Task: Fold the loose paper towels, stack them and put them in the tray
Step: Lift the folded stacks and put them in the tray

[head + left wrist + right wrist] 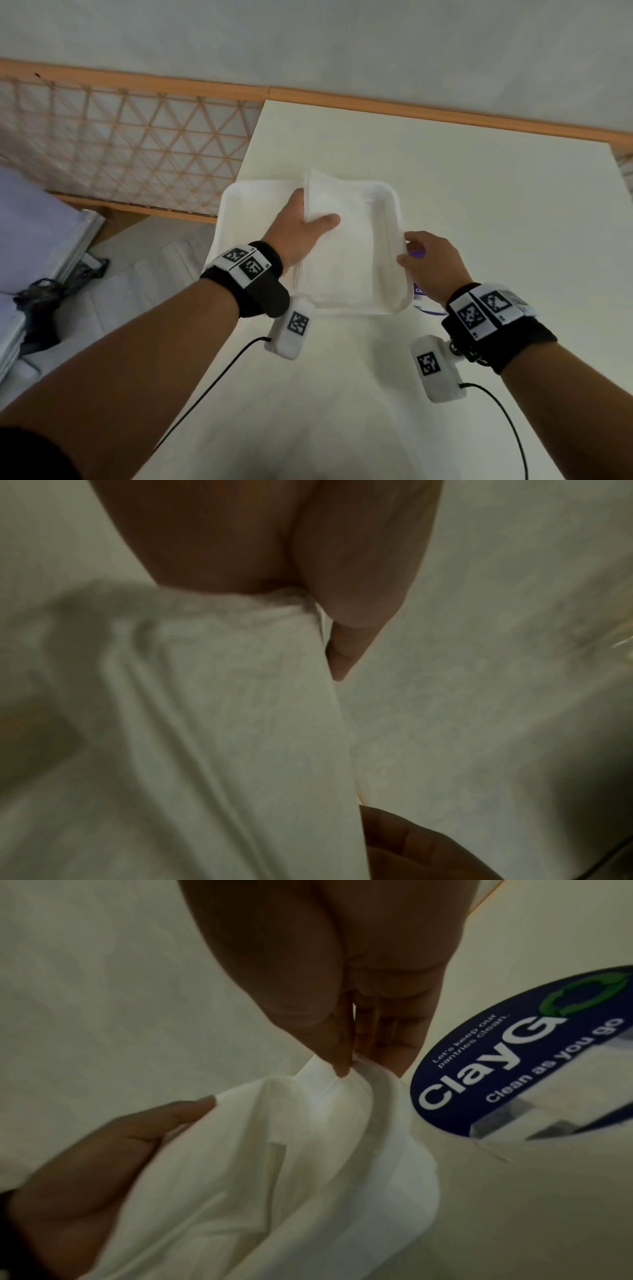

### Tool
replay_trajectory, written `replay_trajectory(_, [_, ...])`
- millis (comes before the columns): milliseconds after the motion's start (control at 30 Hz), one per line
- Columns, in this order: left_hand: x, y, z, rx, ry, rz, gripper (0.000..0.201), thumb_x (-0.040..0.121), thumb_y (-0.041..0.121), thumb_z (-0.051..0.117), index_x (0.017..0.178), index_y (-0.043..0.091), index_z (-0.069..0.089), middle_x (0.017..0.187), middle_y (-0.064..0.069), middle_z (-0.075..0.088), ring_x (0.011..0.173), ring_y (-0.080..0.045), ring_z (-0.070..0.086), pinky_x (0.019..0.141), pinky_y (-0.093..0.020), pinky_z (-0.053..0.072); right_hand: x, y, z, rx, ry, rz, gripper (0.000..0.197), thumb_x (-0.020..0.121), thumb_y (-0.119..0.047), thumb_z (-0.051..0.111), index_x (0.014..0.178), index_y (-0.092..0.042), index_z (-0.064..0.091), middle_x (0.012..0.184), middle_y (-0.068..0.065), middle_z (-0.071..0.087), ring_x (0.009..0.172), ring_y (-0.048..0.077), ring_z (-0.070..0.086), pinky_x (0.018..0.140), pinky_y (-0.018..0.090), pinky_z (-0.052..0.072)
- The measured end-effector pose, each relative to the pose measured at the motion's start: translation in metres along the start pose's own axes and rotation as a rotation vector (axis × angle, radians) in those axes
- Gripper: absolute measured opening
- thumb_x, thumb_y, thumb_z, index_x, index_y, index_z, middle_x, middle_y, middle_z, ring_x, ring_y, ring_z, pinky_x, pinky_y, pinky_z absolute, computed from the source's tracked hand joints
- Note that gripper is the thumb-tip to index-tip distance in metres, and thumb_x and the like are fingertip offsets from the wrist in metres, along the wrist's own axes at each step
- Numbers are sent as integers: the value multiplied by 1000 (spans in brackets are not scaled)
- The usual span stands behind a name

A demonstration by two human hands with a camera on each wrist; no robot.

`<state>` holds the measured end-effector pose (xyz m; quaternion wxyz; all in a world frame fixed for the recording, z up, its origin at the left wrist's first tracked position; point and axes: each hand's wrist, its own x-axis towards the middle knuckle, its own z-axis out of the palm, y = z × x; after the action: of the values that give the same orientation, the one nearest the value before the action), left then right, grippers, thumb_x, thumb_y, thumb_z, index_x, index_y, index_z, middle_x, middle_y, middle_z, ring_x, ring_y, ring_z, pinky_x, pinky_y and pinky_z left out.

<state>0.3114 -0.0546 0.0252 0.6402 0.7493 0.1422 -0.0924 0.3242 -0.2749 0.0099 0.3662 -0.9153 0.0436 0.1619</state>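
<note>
A white plastic tray (230,209) sits on the cream table. My left hand (301,228) holds a stack of folded white paper towels (344,253) over the tray, thumb on top and fingers underneath; whether the stack touches the tray floor I cannot tell. In the left wrist view the paper towels (222,696) fill the picture below my palm. My right hand (416,251) pinches the tray's right rim (400,274). The right wrist view shows thumb and fingers (342,1058) closed on that rim (318,1080), with the paper towels (240,1177) beside it.
A round blue ClayGo sticker (514,1064) lies on the table just right of the tray. The table's left edge runs close to the tray; beyond it stand a wooden lattice fence (120,144) and a pile of grey sheets (37,257). A wall borders the far side.
</note>
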Motion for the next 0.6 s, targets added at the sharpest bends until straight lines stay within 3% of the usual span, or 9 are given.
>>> replay_trajectory(100, [3, -11, 14, -2, 0, -69, 54, 77, 37, 70, 124, 20, 48, 115, 1, 65, 105, -19, 63, 97, -44, 50, -9, 6, 2, 81, -16, 26, 36, 85, -11, 61, 121, -11, 56, 107, 3, 63, 97, 23, 61, 87, 44, 53])
replay_trajectory(233, [3, -32, 29, -10, -34, -154, 67, 64, 46, 72, 123, 21, 50, 116, 1, 66, 107, -20, 64, 97, -45, 49, -19, 12, 6, 120, -35, 36, 38, 84, -11, 61, 121, -10, 53, 102, 0, 61, 93, 24, 63, 83, 47, 54])
replay_trajectory(433, [3, -37, 37, 285, 7, -171, 49, 85, 35, 67, 122, 14, 44, 114, 0, 59, 105, -22, 58, 95, -41, 48, -21, 15, 4, 134, -58, 24, 38, 82, -13, 62, 119, -12, 53, 104, 0, 63, 94, 23, 63, 83, 47, 54])
replay_trajectory(600, [5, -34, 32, 360, 20, -198, 62, 85, 31, 68, 135, 14, 36, 120, -1, 57, 110, -24, 57, 93, -36, 48, -21, 13, 3, 128, -49, 33, 39, 82, -13, 62, 120, -13, 52, 101, -3, 61, 94, 22, 62, 83, 47, 54])
